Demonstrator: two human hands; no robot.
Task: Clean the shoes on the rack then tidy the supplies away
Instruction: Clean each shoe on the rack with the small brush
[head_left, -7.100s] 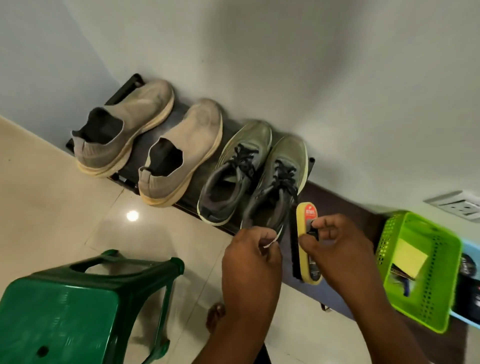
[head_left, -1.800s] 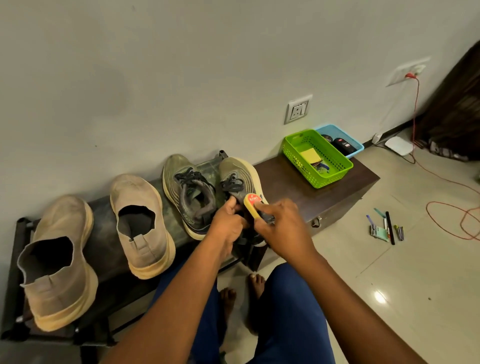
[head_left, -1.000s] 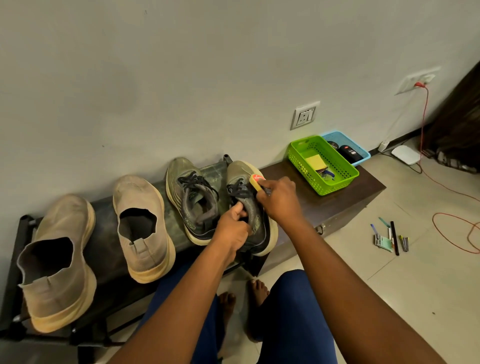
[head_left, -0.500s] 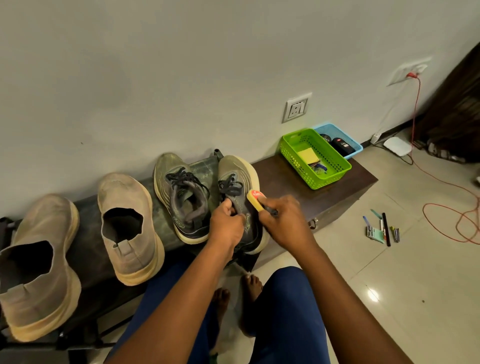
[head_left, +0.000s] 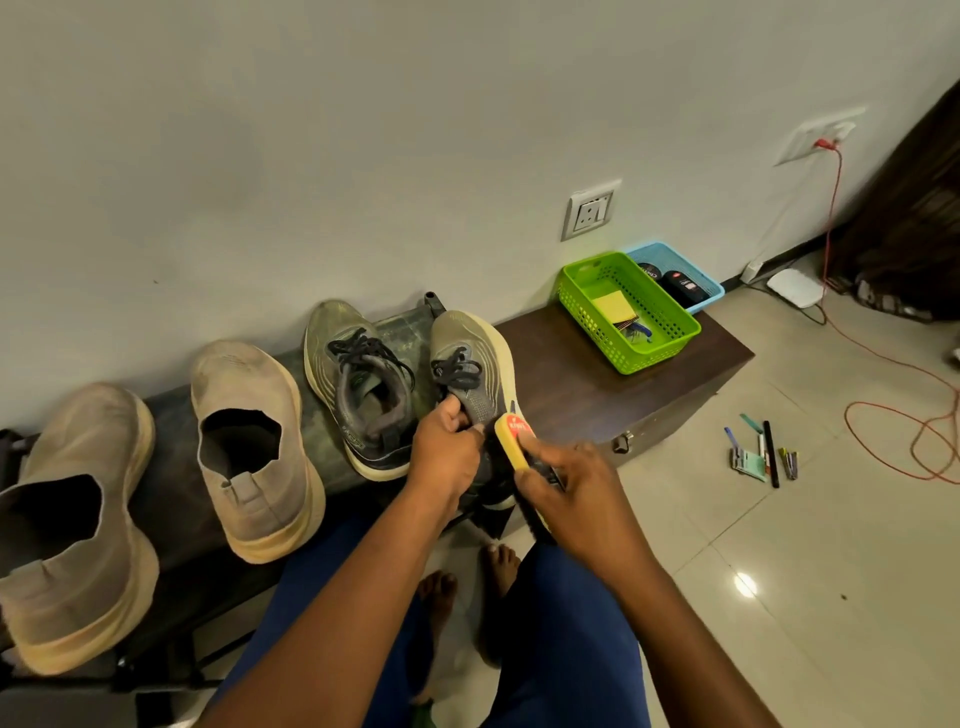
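Nearest the camera, the right hand (head_left: 563, 480) has its fingers curled round the yellow-backed shoe brush (head_left: 514, 441), whose bristle side is turned against the right flank of the olive lace-up shoe (head_left: 470, 364); the left hand (head_left: 448, 449) pinches that shoe's collar near the heel, the shoe lying between the two hands, tilted up on the rack (head_left: 171, 467). The likeliest slip is the shoe twisting out of that small pinch if the brush bears down hard, since only the collar is held; a sideways push could also knock its mate (head_left: 358, 384) just to the left. Beyond to the left sit two beige slip-ons (head_left: 249, 431). Farther right on the dark chest (head_left: 597, 374) stand the green basket (head_left: 670, 343) and blue basket (head_left: 711, 291) for the supplies
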